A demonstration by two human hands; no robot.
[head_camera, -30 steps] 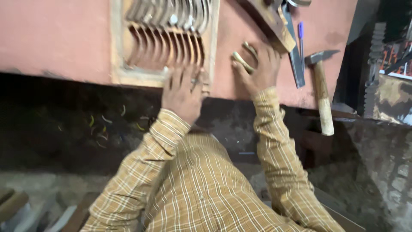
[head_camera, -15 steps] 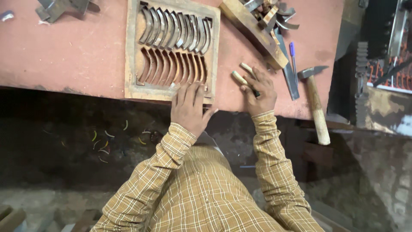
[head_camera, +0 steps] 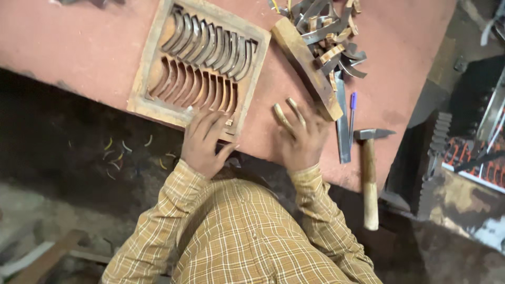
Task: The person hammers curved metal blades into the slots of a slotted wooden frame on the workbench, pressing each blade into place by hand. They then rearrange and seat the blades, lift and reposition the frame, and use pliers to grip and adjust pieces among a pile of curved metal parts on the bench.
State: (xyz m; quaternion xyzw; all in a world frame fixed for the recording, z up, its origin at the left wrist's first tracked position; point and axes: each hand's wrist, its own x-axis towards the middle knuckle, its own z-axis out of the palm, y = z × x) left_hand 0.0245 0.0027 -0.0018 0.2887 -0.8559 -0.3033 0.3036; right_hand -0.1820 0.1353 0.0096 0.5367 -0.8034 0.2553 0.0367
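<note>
Seen from above: red bench [head_camera: 79,47], plaid sleeves reaching up from the lower edge.

Left hand [head_camera: 202,142] flat on the near corner of the frame [head_camera: 142,84], fingers spread, gripping nothing — likely pressing down to keep it from sliding. Frame square, wooden, set at a slight tilt on the bench; near corner under the palm, rest lying up and to the left of the hand. Two rows of curved slats [head_camera: 210,47] slotted inside, close-packed, all bowed the same way; upper row grey like metal, lower row browner.

Right hand [head_camera: 302,139] open, fingers apart, laid on the bare bench just right of the frame. Fingertips touching or nearly touching the near end of a wooden block [head_camera: 305,66] — cannot tell which. Nothing clamped in it.

Block lying on a slant, seemingly serving as a stop for the pile [head_camera: 331,37] of loose curved pieces behind it, within reach of the right hand.

Further right: flat metal bar [head_camera: 342,121], blue pen [head_camera: 352,113], hammer [head_camera: 369,179] with its wooden handle hanging off the bench edge toward the body — laid ready, untouched.

Dark floor below the bench, a few bright shavings [head_camera: 118,152] scattered there.
</note>
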